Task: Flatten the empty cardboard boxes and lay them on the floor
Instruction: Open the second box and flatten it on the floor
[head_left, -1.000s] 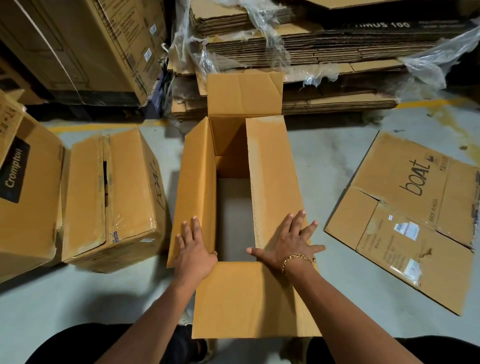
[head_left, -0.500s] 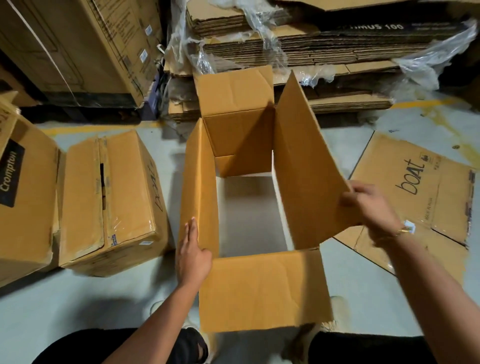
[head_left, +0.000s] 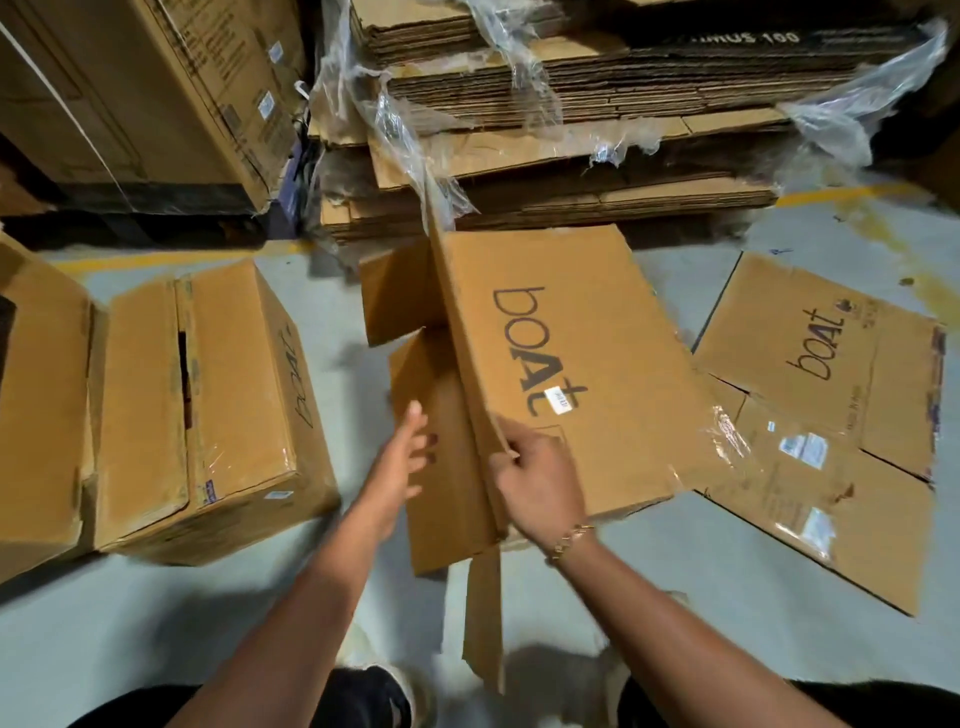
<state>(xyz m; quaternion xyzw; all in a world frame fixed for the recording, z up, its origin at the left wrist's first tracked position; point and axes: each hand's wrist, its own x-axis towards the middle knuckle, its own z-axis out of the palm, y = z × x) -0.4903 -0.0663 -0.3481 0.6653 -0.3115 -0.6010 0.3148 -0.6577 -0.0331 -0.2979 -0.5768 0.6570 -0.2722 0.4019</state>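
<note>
While my right hand (head_left: 540, 488) pinches the top edge of the boat box (head_left: 561, 353), my left hand (head_left: 400, 467) pushes its side with straight fingers. It is half squashed, leaning over the floor (head_left: 675, 577). Next I should press it flat beside the flattened box (head_left: 831, 431).

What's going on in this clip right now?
A person is flattening a cardboard box printed boat. The right hand grips its near edge; the left hand, held open, touches a side panel. The box is half collapsed, not yet laid down. One flattened box already lies on the floor to the right.
</note>
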